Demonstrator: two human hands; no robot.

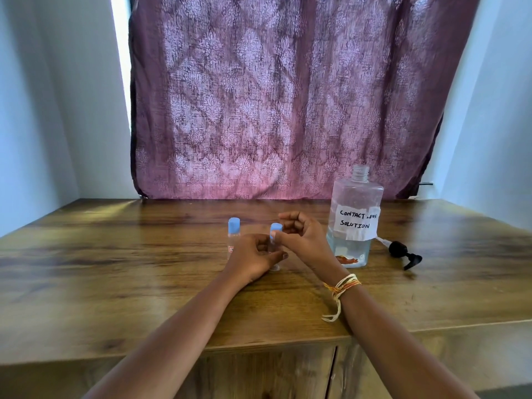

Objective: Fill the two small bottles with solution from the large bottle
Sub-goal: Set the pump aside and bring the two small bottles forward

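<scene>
Centrally, a small bottle (275, 246) is being steadied on the surface (115, 283) by the left hand (253, 260), its grip curled around the body; its blue cap (275, 228) is being pinched by the right hand (302, 237). Behind, the second small bottle (233, 234) and uncapped large bottle (355, 217) are being left standing.

The large clear bottle (355, 217), uncapped, upright and labelled "CONTACT LENS SOLUTION", was seen at 3 o'clock with little liquid left. Two small blue-capped bottles stood upright: one (233, 234) at 9 o'clock, the other (275, 229) central, partly hidden.
</scene>
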